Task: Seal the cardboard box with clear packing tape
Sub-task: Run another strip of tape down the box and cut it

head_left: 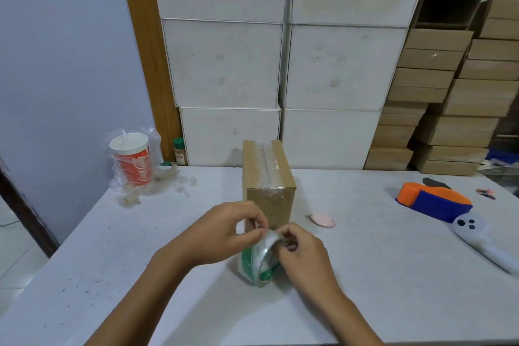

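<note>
A small brown cardboard box [268, 177] stands on the white table [365, 275], with clear tape running along its top seam and over its near edge. Just in front of it I hold a roll of clear packing tape [259, 262] with a green-printed core, upright above the tabletop. My right hand [302, 254] grips the roll from the right, fingers inside the core. My left hand [224, 230] pinches the tape's loose end at the top of the roll between thumb and fingertips.
An orange and blue tape dispenser [434, 201] and a white controller [477, 236] lie at the right. A small pink disc [323, 220] sits beside the box. A red paper cup in a plastic bag [132, 160] stands at the back left. Stacked white and brown cartons [280, 64] line the back.
</note>
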Tool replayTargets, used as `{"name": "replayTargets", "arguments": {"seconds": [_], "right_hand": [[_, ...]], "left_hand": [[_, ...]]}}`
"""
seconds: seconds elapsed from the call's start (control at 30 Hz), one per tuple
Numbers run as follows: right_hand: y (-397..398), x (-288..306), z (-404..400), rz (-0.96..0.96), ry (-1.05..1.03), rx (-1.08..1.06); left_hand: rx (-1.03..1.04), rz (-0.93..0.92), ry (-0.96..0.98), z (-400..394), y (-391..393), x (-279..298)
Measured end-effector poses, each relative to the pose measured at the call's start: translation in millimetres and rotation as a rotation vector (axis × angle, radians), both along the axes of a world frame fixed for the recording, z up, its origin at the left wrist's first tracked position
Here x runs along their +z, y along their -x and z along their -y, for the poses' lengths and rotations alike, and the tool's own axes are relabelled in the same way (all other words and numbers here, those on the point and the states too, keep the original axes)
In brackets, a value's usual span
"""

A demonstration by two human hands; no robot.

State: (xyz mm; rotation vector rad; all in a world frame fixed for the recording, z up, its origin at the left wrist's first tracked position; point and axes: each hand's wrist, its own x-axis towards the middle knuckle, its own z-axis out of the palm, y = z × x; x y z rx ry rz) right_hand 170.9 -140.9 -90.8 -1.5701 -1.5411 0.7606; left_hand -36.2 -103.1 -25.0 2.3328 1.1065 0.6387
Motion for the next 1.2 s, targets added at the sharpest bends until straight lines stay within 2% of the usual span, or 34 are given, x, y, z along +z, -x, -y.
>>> {"name": "replayTargets", "arguments": {"seconds": [0.2,0.43,0.7,0.83,1.07,1.2], "right_hand": [[-17.6,2.5,-4.1,0.084,-0.104,-0.057],[-31.6,-10.1,-13.6,0.147,-0.102,-0.01],[-31.6,-13.8,-16.7,0.146,-0.12,0.059],[-32.0,-17.5,-21.0,0.156,-0.093,0.022],[-27.2,-16.5,-19.7,0.192,-0.078,0.03],[-27.5,-13.0,-20.7,0.175,-0.048,0.043]], "left_hand": [[-0.026,-0.04,-0.061,-4.2,-33.3,10.8],[-0.01,-0.071,-0.043,-4.2,-47.8,5.9],[0.016,0.008,0.036,-2.3,-39.0,3.0],[0.019,0.187,0.035,0.0,-29.7,15.2],[-0.019,0.174,0.065,3.0,-24.8,22.7],[-0.014,0.246,0.082,2.0,-24.5,17.9]]}}
